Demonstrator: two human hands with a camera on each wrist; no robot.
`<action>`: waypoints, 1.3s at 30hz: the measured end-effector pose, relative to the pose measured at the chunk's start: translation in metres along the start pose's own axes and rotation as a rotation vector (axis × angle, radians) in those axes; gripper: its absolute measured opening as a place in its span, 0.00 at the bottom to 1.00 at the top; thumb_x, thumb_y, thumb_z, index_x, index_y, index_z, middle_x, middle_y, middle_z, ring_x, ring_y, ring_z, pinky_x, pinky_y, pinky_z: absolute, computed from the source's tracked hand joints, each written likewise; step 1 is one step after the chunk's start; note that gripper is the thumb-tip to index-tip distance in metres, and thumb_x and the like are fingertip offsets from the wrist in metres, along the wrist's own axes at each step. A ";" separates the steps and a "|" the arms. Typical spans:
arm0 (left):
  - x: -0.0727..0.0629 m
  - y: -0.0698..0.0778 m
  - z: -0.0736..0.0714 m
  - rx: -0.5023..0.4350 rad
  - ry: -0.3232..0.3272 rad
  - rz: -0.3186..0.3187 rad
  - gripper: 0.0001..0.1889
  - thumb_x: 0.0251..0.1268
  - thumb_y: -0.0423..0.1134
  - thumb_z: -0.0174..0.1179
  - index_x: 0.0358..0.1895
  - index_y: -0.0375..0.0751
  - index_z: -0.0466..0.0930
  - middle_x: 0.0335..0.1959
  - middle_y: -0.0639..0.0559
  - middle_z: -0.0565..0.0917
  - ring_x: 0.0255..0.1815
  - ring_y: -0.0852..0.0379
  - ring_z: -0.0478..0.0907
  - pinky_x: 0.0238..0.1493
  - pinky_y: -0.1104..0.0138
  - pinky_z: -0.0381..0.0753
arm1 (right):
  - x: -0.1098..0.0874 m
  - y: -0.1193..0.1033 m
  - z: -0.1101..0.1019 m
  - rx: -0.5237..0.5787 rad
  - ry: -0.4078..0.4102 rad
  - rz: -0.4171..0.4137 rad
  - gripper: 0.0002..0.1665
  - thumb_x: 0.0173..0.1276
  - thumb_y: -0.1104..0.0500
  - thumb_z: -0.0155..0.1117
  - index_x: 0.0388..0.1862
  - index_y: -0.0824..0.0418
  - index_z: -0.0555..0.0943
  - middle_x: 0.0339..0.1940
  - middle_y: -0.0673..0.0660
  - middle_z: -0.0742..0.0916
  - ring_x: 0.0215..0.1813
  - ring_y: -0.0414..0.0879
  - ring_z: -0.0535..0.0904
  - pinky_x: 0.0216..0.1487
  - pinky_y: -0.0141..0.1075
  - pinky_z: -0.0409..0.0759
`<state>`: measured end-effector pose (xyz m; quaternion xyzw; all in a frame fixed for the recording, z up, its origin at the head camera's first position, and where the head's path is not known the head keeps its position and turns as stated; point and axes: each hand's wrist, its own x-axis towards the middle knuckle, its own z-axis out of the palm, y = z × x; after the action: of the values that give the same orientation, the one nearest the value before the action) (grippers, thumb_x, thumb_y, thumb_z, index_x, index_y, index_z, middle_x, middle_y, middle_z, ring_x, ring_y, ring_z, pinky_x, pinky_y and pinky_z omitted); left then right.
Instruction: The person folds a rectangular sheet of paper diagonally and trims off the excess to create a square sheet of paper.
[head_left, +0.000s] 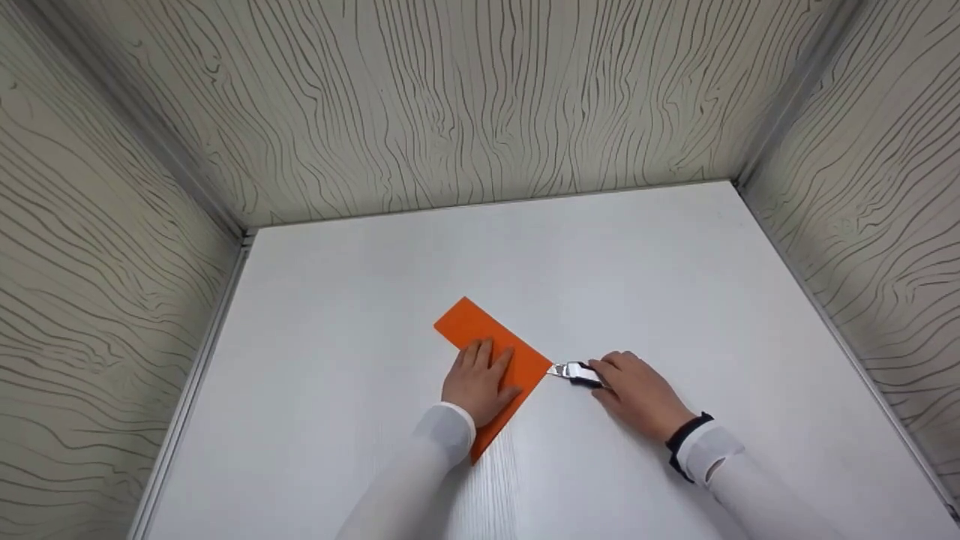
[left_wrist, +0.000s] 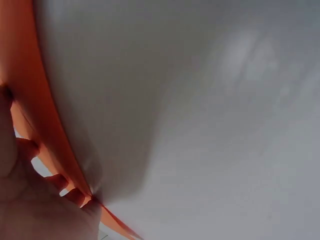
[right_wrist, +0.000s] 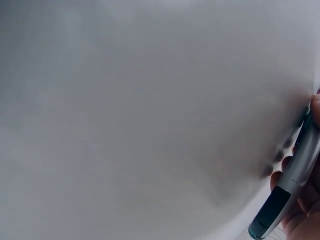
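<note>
An orange piece of folded paper (head_left: 534, 360) lies on the white table, its outline bent like an L with one corner pointing right. My left hand (head_left: 480, 384) rests on it with fingers spread, pressing it down. In the left wrist view the paper (left_wrist: 22, 55) runs along the left edge, under the fingers. My right hand (head_left: 641, 394) grips a silver and black utility knife (head_left: 583, 373), whose metal tip is right at the paper's right corner. The right wrist view shows the knife's handle (right_wrist: 297, 170) between thumb and fingers; its tip is out of that view.
The white tabletop (head_left: 360, 300) spreads around both hands. Wood-grain panels stand at the back (head_left: 465, 97), the left (head_left: 97, 300) and the right, joined by grey metal posts. A dark band (head_left: 686, 442) circles the right wrist.
</note>
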<state>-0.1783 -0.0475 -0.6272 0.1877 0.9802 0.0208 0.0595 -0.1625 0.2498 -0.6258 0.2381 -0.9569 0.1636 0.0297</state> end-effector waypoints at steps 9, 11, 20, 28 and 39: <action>0.000 -0.001 0.000 -0.010 -0.057 -0.033 0.45 0.75 0.69 0.45 0.83 0.42 0.51 0.84 0.45 0.52 0.83 0.46 0.48 0.80 0.55 0.50 | 0.001 -0.001 -0.001 0.015 0.004 0.022 0.23 0.65 0.57 0.76 0.57 0.62 0.84 0.45 0.51 0.84 0.45 0.45 0.76 0.49 0.42 0.81; -0.001 -0.002 0.000 0.005 -0.064 -0.029 0.45 0.75 0.70 0.43 0.83 0.42 0.50 0.84 0.45 0.51 0.83 0.46 0.47 0.80 0.55 0.49 | 0.000 -0.002 0.000 0.018 0.005 0.027 0.22 0.65 0.57 0.76 0.57 0.61 0.84 0.44 0.50 0.84 0.44 0.45 0.76 0.48 0.42 0.81; -0.001 -0.003 0.000 0.021 -0.066 -0.018 0.46 0.76 0.70 0.42 0.83 0.42 0.48 0.84 0.45 0.50 0.83 0.47 0.46 0.80 0.57 0.48 | 0.000 -0.002 0.000 0.018 0.008 0.025 0.21 0.67 0.56 0.74 0.58 0.61 0.84 0.45 0.50 0.84 0.44 0.44 0.76 0.47 0.41 0.81; -0.001 -0.004 0.002 0.013 -0.058 -0.010 0.46 0.76 0.71 0.41 0.83 0.42 0.48 0.84 0.44 0.50 0.84 0.46 0.46 0.80 0.56 0.48 | 0.000 -0.001 -0.001 0.005 0.036 -0.011 0.21 0.66 0.57 0.75 0.56 0.62 0.85 0.44 0.50 0.84 0.44 0.45 0.77 0.47 0.42 0.81; 0.002 -0.006 0.000 0.034 -0.072 0.003 0.46 0.75 0.71 0.42 0.84 0.43 0.48 0.84 0.45 0.50 0.83 0.47 0.46 0.80 0.57 0.49 | -0.002 -0.002 0.000 0.003 0.030 0.009 0.21 0.66 0.56 0.76 0.56 0.60 0.85 0.43 0.49 0.84 0.43 0.43 0.76 0.45 0.40 0.81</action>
<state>-0.1818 -0.0521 -0.6278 0.1907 0.9774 -0.0026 0.0914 -0.1598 0.2488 -0.6254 0.2314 -0.9571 0.1688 0.0430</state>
